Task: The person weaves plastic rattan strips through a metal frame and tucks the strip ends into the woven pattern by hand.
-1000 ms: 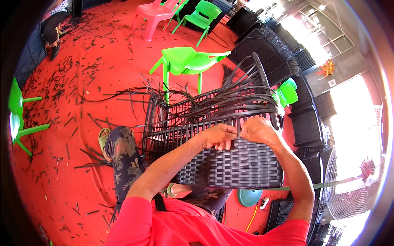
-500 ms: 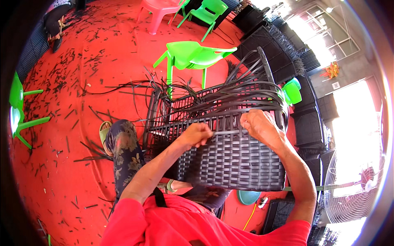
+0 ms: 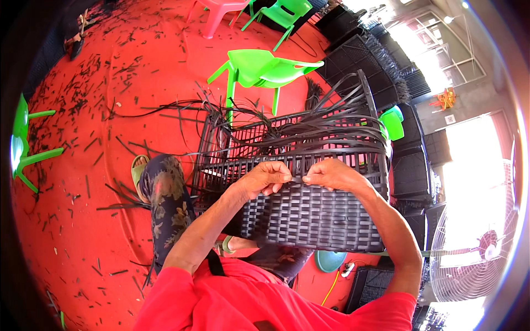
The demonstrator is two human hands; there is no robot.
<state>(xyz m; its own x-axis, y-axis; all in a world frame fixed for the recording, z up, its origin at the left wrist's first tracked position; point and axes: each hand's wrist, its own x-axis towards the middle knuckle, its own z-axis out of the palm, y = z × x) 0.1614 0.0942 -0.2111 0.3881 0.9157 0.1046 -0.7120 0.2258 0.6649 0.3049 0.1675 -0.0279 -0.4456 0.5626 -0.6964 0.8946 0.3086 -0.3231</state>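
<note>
In front of me stands a black furniture frame, its near face partly filled with a tight weave of flat plastic strips. At the weave's upper edge my left hand is closed in a pinch on a dark weaving strip. My right hand pinches the same strip just to the right, with only a short stretch showing between the fingertips. Bare upright strips rise behind both hands. Long loose strips lie in a bundle across the top of the frame.
A green chair stands beyond the frame, with another green chair at far left. Strip scraps litter the red floor. On the right are a large fan and stacked black frames. A yellow cable runs near a teal round object.
My right hand has come down and left, my left hand slightly right, so the fingertips are now close together. The exposed strip between them is shorter.
</note>
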